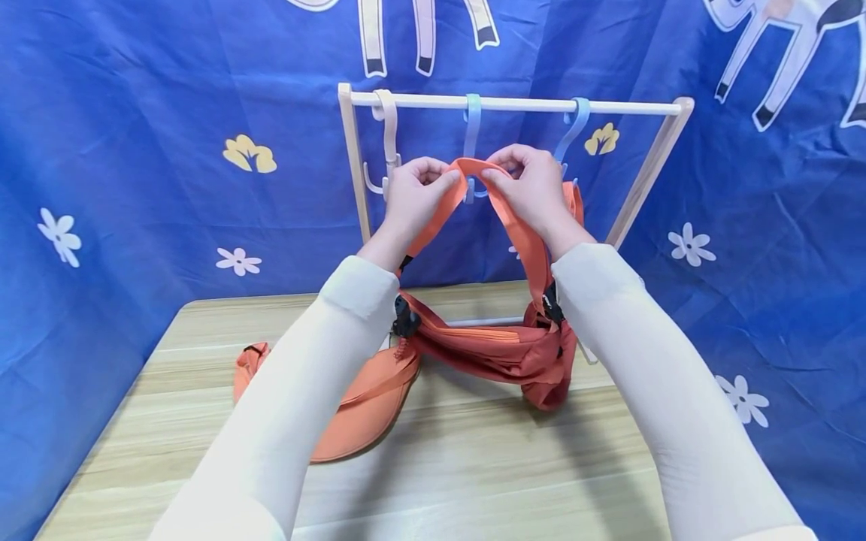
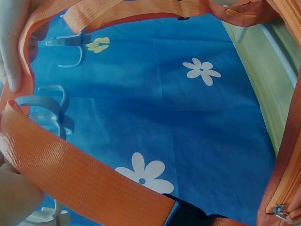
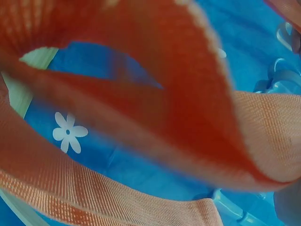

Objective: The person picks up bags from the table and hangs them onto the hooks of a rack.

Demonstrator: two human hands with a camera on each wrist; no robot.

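Note:
A dark red waist bag (image 1: 473,353) with an orange zip and black buckles hangs by its orange strap (image 1: 531,244) in the head view. My left hand (image 1: 414,199) pinches the strap on the left of its top bend. On the other side my right hand (image 1: 536,188) pinches it between thumb and fingers. That raised bend overlaps the middle blue-green hook (image 1: 473,124) in the head view. In the left wrist view the strap (image 2: 89,174) crosses close before the hooks. Loose strap (image 3: 197,94) fills much of the right wrist view, mostly blurred.
A white rack bar (image 1: 528,104) on wooden posts also carries a cream hook (image 1: 389,131) at left and a blue hook (image 1: 573,128) at right. An orange cap (image 1: 368,421) lies on the wooden table (image 1: 473,481), partly behind my left sleeve. Blue patterned cloth (image 1: 291,218) hangs behind.

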